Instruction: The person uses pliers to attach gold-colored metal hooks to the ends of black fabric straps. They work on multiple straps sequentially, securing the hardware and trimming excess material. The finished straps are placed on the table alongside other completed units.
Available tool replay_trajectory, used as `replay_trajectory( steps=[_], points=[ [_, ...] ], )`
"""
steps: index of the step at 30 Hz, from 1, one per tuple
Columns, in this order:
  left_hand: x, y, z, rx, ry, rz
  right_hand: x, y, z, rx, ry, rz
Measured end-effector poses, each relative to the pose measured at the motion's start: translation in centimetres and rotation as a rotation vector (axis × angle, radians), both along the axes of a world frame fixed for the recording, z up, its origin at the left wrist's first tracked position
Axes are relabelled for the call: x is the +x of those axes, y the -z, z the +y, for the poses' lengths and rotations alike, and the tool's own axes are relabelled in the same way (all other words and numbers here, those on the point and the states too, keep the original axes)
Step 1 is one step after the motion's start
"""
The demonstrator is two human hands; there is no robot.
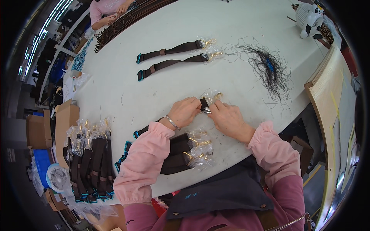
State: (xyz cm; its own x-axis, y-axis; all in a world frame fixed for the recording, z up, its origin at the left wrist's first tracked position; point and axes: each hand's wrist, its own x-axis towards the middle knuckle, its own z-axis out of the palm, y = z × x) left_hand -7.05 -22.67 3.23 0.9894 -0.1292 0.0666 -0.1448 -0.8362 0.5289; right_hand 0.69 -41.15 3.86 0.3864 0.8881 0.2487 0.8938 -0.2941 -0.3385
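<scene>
My left hand [186,111] is closed on a dark webbing strap [204,103] near its end. Beyond the fingers, that end carries a gold clasp in clear plastic film [212,94]. Across from it, my right hand [229,118] pinches close to the same end. A small shiny metal piece [207,110] shows by its fingertips, too covered to name. The strap runs back under my left wrist toward a teal-edged buckle [136,134]. Below my hands lie more dark straps [178,148], their gold clasps wrapped in film, partly hidden by my left forearm.
Two similar straps [169,51] lie farther back. A tangle of dark threads [271,69] is at right, and a white fan [308,19] stands behind it. Bundled straps [92,165] hang over the left table edge near a cardboard box [66,119]. Another person's hands [115,13] work at far left.
</scene>
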Motion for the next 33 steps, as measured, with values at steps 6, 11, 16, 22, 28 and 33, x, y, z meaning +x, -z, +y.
replay_trajectory(
  steps=[6, 11, 16, 22, 28, 33],
  points=[
    [0.3, -0.2, -0.1, 0.016, -0.013, 0.039, 0.1, 0.1, -0.1, 0.007, -0.013, -0.022],
    [0.5, -0.9, -0.4, 0.018, -0.027, 0.085, 0.1, 0.3, 0.1, 0.019, -0.015, -0.011],
    [0.6, -0.8, -0.2, 0.053, -0.001, 0.104, 0.1, 0.9, 0.3, 0.021, -0.040, -0.068],
    [0.8, -1.1, 0.1, -0.054, -0.112, 0.129, 0.1, 0.6, 0.4, -0.014, -0.092, -0.096],
    [-2.8, -2.6, 1.1, 0.230, -0.127, 0.114, 3.3, -2.0, -0.5, 0.007, 0.065, 0.063],
    [-4.6, -2.1, 1.7, 0.352, -0.114, 0.123, 5.8, -1.3, 0.4, -0.211, 0.040, 0.368]
  ],
)
